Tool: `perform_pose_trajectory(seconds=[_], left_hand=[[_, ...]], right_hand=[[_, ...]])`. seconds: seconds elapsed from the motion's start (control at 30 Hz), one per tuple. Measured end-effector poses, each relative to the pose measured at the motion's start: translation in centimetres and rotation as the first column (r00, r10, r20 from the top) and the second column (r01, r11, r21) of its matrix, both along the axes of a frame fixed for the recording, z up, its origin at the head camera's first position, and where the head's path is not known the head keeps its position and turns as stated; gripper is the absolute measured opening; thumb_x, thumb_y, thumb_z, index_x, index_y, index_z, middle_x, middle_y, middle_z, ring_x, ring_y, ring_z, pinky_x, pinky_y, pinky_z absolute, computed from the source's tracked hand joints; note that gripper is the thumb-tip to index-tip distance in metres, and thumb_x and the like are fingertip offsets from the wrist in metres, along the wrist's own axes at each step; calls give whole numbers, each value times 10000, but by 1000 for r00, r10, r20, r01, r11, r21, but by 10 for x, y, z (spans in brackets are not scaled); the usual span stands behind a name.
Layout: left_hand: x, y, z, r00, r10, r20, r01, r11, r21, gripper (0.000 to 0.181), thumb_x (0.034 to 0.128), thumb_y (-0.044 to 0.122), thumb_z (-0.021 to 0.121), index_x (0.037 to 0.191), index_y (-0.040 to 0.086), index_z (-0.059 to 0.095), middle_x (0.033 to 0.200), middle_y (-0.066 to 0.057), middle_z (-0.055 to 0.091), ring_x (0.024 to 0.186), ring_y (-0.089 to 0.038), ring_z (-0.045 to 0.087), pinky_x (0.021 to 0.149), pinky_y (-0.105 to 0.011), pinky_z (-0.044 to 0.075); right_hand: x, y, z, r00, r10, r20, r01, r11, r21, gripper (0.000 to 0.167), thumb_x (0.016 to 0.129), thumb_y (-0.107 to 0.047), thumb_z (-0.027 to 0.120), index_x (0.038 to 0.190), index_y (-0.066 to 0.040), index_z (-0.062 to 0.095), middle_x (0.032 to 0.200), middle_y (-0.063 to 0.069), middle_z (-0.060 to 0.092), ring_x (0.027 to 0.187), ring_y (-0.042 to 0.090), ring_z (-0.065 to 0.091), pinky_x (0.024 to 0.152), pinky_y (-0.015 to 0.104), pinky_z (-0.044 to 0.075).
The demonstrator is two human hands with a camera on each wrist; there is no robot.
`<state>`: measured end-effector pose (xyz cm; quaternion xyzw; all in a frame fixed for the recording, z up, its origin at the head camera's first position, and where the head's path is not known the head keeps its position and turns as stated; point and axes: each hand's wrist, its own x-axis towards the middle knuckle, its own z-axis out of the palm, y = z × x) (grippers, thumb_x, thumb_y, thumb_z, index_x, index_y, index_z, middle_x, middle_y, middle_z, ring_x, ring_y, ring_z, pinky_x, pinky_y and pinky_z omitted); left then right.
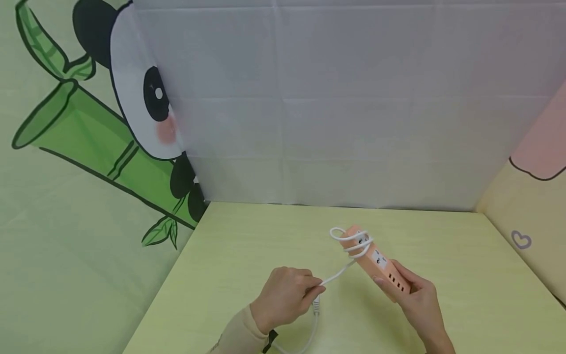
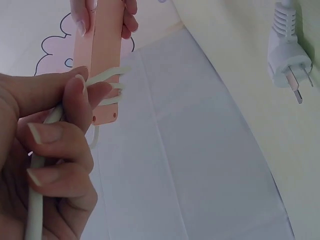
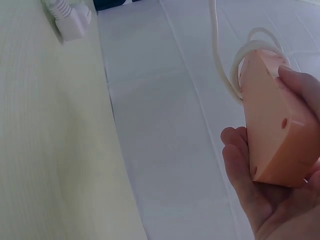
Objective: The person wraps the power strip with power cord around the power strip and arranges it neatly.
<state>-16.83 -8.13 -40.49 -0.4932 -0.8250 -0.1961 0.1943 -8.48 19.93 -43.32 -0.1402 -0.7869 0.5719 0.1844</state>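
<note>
My right hand (image 1: 422,302) grips the near end of a peach power strip (image 1: 370,268), holding it tilted above the table. White cord (image 1: 338,275) is wound in several loops round the strip's far end. My left hand (image 1: 287,295) pinches the cord between thumb and index finger; in the left wrist view the other fingers curl round it too. The cord's white plug (image 2: 289,59) lies on the table, its metal prongs showing in that view. In the right wrist view the strip's plain underside (image 3: 267,105) faces the camera.
A pale yellow-green table (image 1: 247,236) lies under both hands. Behind it stands a whitish cloth backdrop (image 1: 345,108). At the left is a green printed panel (image 1: 79,236) with a panda and bamboo, at the right a cream one (image 1: 526,211).
</note>
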Motion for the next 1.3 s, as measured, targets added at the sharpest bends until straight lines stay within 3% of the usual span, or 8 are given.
perform_pose_trajectory(seconds=[0.27,0.5,0.73,1.13,1.3], left_hand=[[0,1,-1,1000,3,-9,-3,1000,7,104,921,276,749,843,225,797,644,145,601,517,82,421,495,-64,246],[0,3,1,1000,7,-17,-7,1000,12,116,930,292,739,849,231,796,653,148,608,520,83,425,497,-68,245],[1,5,2,999,9,-38,-8,1000,17,117,927,285,743,840,222,790,654,142,606,515,77,425,492,-67,250],[3,10,4,993,-30,-116,39,996,76,93,910,263,768,824,226,773,632,138,570,499,59,433,492,-66,257],[4,10,4,997,-17,-72,22,998,64,102,918,270,756,828,230,780,643,146,586,514,77,427,501,-57,262]], right_hand=[[0,0,3,999,-15,31,15,1000,19,625,881,-230,810,1424,-34,569,1115,-172,668,858,21,641,669,238,580],[-2,0,3,1000,-28,6,28,999,35,607,868,-212,822,1404,-41,594,1069,-222,666,842,21,641,646,241,578],[-3,-3,3,999,-50,-5,50,993,104,607,861,-241,830,1389,-40,609,1254,166,681,819,22,630,622,240,572],[-8,0,2,998,-57,-10,58,990,125,642,853,-251,837,1402,-28,591,1299,216,664,817,-5,606,613,215,556],[-7,3,2,996,-85,9,83,988,132,650,852,-262,838,1410,-39,587,1304,216,661,790,-3,595,587,217,544]])
